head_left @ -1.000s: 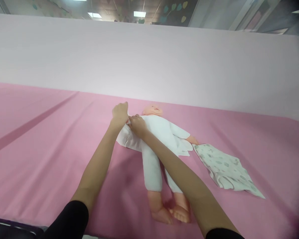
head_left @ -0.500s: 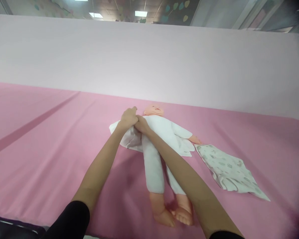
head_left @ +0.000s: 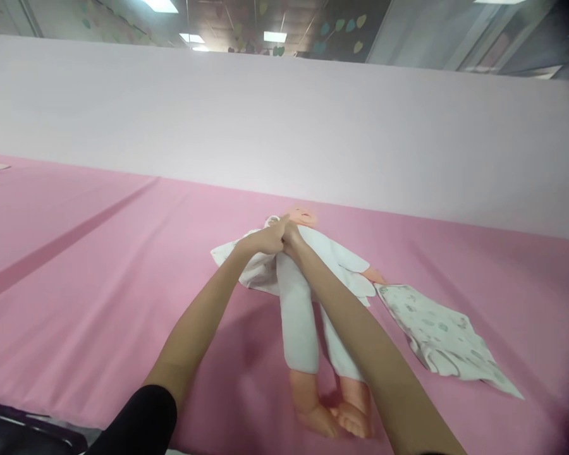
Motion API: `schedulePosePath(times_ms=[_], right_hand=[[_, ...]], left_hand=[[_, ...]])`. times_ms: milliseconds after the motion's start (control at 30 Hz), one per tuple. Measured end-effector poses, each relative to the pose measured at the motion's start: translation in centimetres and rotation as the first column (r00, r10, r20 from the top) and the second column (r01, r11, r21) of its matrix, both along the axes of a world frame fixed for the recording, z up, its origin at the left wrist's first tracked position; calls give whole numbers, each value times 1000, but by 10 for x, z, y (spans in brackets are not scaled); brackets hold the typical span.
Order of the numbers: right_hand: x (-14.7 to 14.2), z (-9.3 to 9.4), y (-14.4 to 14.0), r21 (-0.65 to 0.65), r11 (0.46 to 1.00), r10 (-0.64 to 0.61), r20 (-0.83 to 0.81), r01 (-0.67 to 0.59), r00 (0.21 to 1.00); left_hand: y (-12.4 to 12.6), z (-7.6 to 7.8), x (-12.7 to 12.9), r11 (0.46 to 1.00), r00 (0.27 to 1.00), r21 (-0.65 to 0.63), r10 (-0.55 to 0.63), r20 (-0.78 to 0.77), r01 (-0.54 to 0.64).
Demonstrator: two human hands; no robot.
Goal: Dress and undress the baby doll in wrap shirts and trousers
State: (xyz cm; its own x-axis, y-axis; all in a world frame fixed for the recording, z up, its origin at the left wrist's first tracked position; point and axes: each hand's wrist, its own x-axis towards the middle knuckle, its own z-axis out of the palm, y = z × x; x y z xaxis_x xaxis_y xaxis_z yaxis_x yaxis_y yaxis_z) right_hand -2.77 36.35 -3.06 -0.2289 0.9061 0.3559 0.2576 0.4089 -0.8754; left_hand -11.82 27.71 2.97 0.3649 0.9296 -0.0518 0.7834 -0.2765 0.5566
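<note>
A baby doll (head_left: 296, 322) in white lies on its back, head away from me and bare feet towards me. A pale printed baby garment (head_left: 260, 275) spreads out at its left side, partly beneath it. Over the doll's chest, my left hand (head_left: 268, 239) is closed on the garment's fabric with its index finger stretched out towards the doll's neck. Touching it, my right hand (head_left: 293, 237) is closed at the same spot, its fingertips mostly hidden. Which layer of cloth each hand pinches is hard to see.
A folded white printed cloth (head_left: 443, 332) lies to the right, by the doll's hand. Pink sheeting (head_left: 99, 272) covers the surface, with a white wall panel (head_left: 265, 120) behind. A black object (head_left: 23, 433) sits at the lower left corner.
Both hands have moved right, from the doll's side onto its chest, drawing the garment's edge across with them. The view has shifted slightly.
</note>
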Motion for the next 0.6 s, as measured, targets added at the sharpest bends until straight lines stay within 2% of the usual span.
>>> schedulePosePath(times_ms=[67,100,167,233,300,400,500,600], right_hand=[[1,-1,1,-6,998,-64,-48,64,997],[3,0,1,17,994,-104,-59,105,993],[8,3,2,124,977,-173,-14,173,985],[15,11,3,235,958,-193,111,163,975],[24,20,5,284,950,-206,258,129,944],[38,30,7,323,939,-267,469,118,842],[49,29,9,344,931,-315,594,120,740],[55,20,12,327,939,-297,617,106,729]], left_hand=[[2,7,-18,999,999,-10,-47,6,48],[3,9,-27,1000,999,12,-25,34,24],[4,9,-46,986,989,80,139,49,-143],[5,4,-61,934,933,101,351,-78,-343],[7,-5,-72,896,864,46,439,-246,-442],[11,-16,-79,892,862,-98,390,-324,-441],[15,-21,-81,891,873,-148,366,-322,-429],[19,-23,-83,892,881,-157,366,-300,-424]])
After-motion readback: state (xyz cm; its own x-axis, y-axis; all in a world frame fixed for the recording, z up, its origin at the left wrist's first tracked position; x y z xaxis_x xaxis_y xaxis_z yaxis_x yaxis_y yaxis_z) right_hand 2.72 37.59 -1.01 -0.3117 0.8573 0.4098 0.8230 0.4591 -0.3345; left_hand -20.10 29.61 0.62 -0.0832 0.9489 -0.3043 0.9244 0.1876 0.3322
